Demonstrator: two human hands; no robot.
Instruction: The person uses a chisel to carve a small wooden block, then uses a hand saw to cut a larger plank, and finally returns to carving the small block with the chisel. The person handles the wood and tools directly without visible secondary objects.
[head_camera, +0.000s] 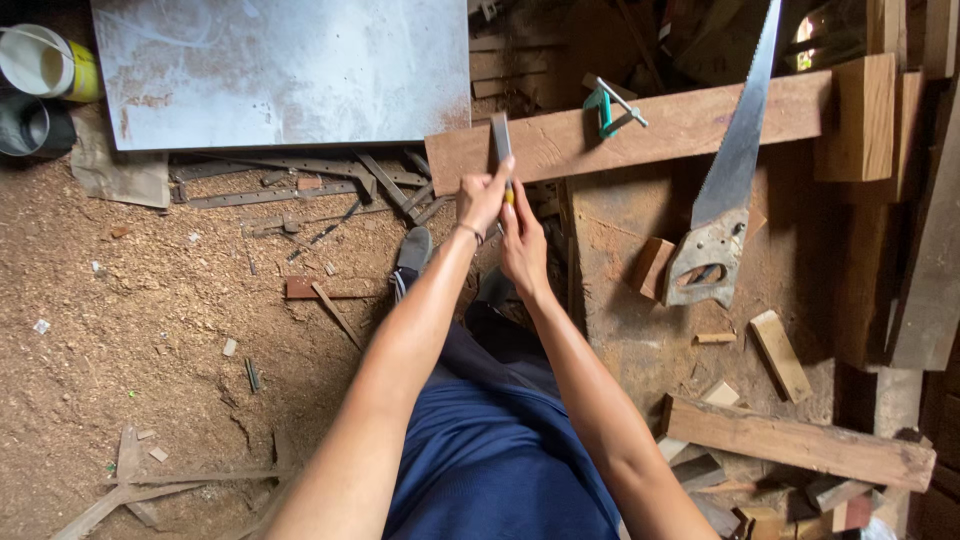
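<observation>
My left hand (484, 196) pinches a flat metal square blade (500, 137) that lies across the left end of a long wooden plank (680, 125). Right beside it, my right hand (523, 243) holds a small yellow-tipped pencil (509, 195) against the blade's lower edge. Both forearms reach forward over my blue trousers. A handsaw (728, 180) with a worn grey handle leans across the same plank to the right. A small teal clamp (610, 108) sits on the plank's top face.
A grey metal sheet (280, 70) lies at the back left above metal strips (300, 185). Sawdust covers the floor (130, 340). Wood offcuts (780, 355) and a thick beam (800, 442) lie on the right. A white bucket (45, 62) stands far left.
</observation>
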